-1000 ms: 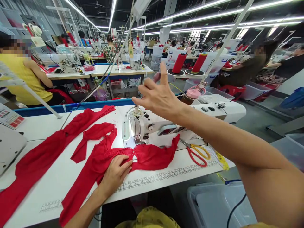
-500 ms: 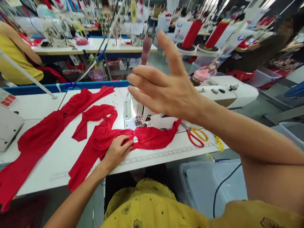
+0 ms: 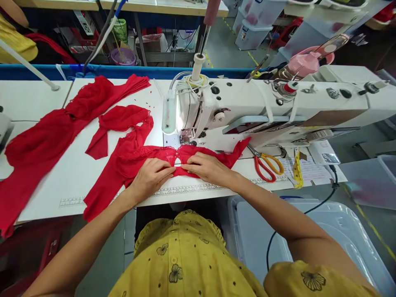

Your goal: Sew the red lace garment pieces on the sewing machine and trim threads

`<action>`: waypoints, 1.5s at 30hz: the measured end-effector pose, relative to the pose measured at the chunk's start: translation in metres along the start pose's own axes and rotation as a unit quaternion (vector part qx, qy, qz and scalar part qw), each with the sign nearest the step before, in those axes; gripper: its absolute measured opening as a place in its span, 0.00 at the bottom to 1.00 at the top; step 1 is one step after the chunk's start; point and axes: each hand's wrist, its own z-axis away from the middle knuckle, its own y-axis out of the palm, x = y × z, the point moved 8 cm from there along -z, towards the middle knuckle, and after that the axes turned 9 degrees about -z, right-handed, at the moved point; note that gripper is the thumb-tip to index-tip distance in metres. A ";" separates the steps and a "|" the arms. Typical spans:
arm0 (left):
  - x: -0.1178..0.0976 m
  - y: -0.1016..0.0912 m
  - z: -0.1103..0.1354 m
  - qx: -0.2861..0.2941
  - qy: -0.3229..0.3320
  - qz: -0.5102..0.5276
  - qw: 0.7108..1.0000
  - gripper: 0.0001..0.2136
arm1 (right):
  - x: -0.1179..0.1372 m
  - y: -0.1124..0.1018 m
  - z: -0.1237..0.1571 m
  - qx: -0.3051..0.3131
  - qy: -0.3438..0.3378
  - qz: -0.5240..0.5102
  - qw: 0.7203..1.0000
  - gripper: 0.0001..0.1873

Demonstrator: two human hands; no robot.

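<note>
A red lace garment [image 3: 130, 159] lies on the white table [image 3: 74, 181] in front of the white sewing machine [image 3: 247, 109]. My left hand [image 3: 151, 175] presses on the garment just left of its centre seam, fingertips pinched on the fabric. My right hand [image 3: 206, 167] lies on the same garment right of the seam, fingers flat and pointing left, meeting the left hand's fingertips. Both hands sit just in front of the machine's needle area [image 3: 184, 140].
More red fabric pieces [image 3: 40, 140] spread over the table's left. Scissors with red and yellow handles [image 3: 267, 163] and a yellow tape measure [image 3: 297, 171] lie to the right. A clear plastic bin [image 3: 309, 231] stands below on the right. A pink-lidded jar [image 3: 305, 62] sits behind the machine.
My right hand has come down from the air above the machine onto the garment beside my left hand. The view has tilted downward.
</note>
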 end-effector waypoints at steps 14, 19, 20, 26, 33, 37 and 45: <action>0.030 0.009 -0.010 0.125 -0.037 0.077 0.988 0.12 | -0.021 0.000 -0.012 0.080 0.015 -0.153 0.985 0.15; 0.035 0.010 -0.017 0.207 -0.041 0.061 0.976 0.16 | -0.019 -0.004 -0.012 0.146 0.068 -0.125 0.979 0.19; 0.036 0.010 -0.019 0.224 -0.039 0.055 0.972 0.17 | -0.018 -0.006 -0.012 0.158 0.076 -0.123 0.977 0.21; 0.040 0.010 -0.024 0.275 -0.015 0.039 0.961 0.23 | -0.019 -0.006 -0.009 0.190 0.096 -0.121 0.970 0.26; 0.043 0.010 -0.024 0.308 -0.009 0.043 0.950 0.24 | -0.026 0.000 -0.007 0.185 0.102 -0.141 0.967 0.29; 0.044 0.011 -0.024 0.304 -0.002 0.048 0.951 0.25 | -0.026 -0.001 -0.007 0.181 0.092 -0.153 0.967 0.28; 0.046 0.014 -0.022 0.301 -0.004 0.062 0.952 0.25 | -0.027 -0.002 -0.007 0.169 0.101 -0.175 0.965 0.27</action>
